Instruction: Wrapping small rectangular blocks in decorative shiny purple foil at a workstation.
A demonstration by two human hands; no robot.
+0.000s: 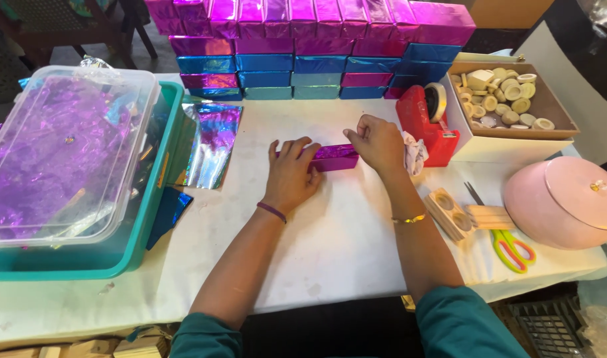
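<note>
Both hands press one magenta foil-wrapped box (334, 158) onto the bench (343, 225): left hand (291, 174) flat, steadying; right hand (377, 142) pinching its foil end.

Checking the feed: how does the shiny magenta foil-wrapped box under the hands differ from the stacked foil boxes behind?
The magenta foil-wrapped box lies alone, pressed by the left hand and right hand; the stacked foil boxes stand untouched in rows, magenta and blue. Both are shiny and slim.
</note>
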